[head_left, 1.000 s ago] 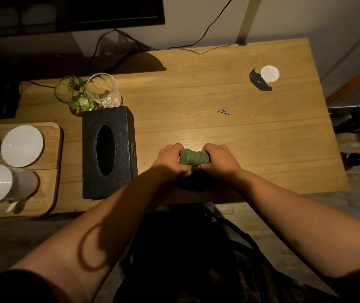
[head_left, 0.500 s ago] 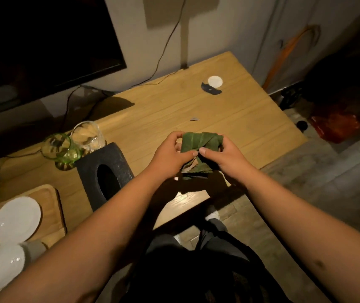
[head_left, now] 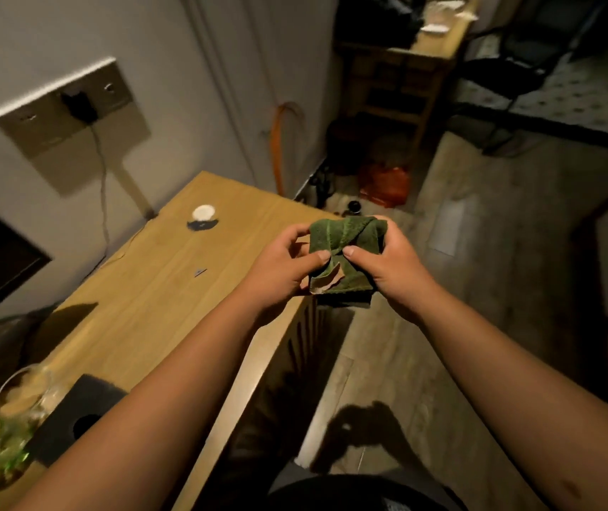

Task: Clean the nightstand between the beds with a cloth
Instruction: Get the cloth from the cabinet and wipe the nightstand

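A folded green cloth (head_left: 346,252) with a tan underside hangs in the air between both hands, past the right corner of a wooden table (head_left: 155,289). My left hand (head_left: 284,267) pinches its left side with thumb and fingers. My right hand (head_left: 387,267) grips its right side, thumb pressed on the front. No nightstand or bed is in view.
On the table lie a white disc (head_left: 203,212), a dark scrap (head_left: 200,271), a black tissue box (head_left: 73,418) and glass cups (head_left: 11,418). A wall socket with a plugged cable (head_left: 81,105) is above. A red bag (head_left: 387,182), shelves (head_left: 394,86) and bare floor (head_left: 479,252) lie to the right.
The view has swung right and away from the table. Both hands lifted the cloth off the tabletop and carried it past the table's right corner, partly unfolding it.
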